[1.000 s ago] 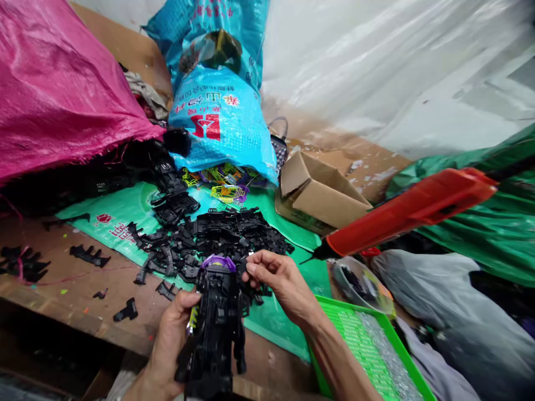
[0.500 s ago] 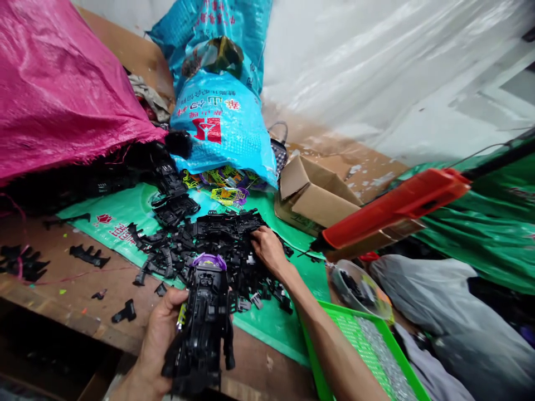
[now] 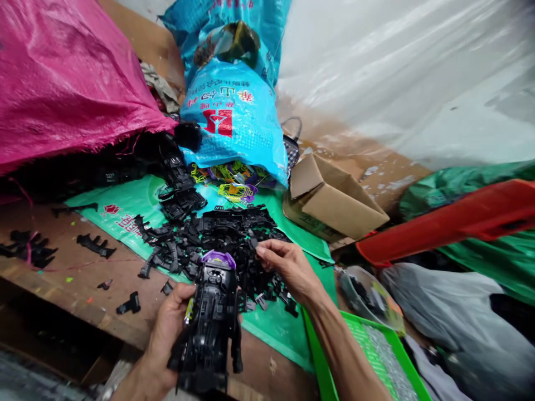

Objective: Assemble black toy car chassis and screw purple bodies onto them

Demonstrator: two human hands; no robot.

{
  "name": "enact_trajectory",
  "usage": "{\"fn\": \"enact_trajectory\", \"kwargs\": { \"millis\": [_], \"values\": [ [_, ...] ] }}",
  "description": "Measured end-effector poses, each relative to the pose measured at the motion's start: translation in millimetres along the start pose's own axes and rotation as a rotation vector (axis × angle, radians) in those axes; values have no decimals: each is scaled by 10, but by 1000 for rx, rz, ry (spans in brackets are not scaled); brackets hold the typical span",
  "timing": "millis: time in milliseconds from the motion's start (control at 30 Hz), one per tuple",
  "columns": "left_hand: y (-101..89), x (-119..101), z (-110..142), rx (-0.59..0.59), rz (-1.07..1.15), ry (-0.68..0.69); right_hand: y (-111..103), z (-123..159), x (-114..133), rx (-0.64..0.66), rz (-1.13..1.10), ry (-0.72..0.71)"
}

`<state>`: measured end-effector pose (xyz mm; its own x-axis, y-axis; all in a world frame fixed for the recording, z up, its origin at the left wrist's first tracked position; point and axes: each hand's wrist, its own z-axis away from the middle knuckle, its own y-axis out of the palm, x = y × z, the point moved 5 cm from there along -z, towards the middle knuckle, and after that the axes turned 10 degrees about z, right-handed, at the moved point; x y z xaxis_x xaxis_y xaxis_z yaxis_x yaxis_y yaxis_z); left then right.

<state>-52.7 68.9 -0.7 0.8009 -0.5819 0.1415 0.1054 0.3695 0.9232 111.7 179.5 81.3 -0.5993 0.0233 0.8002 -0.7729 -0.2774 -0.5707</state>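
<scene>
My left hand (image 3: 165, 328) is wrapped round a black plastic toy vehicle chassis (image 3: 211, 312), held near the table's front edge. A purple piece (image 3: 219, 259) caps its far end, and a yellow-green strip (image 3: 189, 309) shows along its left side. Thumb and fingers of my right hand (image 3: 288, 264) pinch a small black plastic part (image 3: 253, 240) above the right side of a heap of loose black parts (image 3: 184, 248). The heap lies on a green plastic sheet (image 3: 276, 334).
A pink sack (image 3: 79, 72) spills black parts at left; a blue sack (image 3: 242, 128) holds yellow and purple pieces. A cardboard box (image 3: 334, 206), red tool (image 3: 443, 223), clear tub (image 3: 368, 295) and green basket (image 3: 388, 356) with silvery pieces stand at right.
My right hand has drawn back from the heap, now pinching a small black part. My left hand keeps its hold on the chassis. The view has shifted slightly.
</scene>
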Motion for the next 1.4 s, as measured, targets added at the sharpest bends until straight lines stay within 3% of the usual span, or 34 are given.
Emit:
{"fn": "enact_trajectory", "kwargs": {
  "millis": [233,400,667,833,1000,1133,1233,1400],
  "values": [
    [1,72,-6,-46,62,95,279,325,122,124,-216,40],
    [15,59,17,-46,56,98,283,365,128,114,-197,23],
    [18,3,65,-50,35,145,222,251,-64,-21,158,-12],
    [57,-42,118,-30,10,225,216,184,-135,-127,394,-120],
    [70,-1,75,-18,-10,299,221,139,82,-145,464,-206],
    [89,124,68,80,-24,309,333,31,362,-88,472,-280],
    [95,161,233,158,-106,331,507,-69,535,-13,486,-356],
    [85,46,619,155,-271,568,850,-157,648,150,506,-455]
  ]
}}
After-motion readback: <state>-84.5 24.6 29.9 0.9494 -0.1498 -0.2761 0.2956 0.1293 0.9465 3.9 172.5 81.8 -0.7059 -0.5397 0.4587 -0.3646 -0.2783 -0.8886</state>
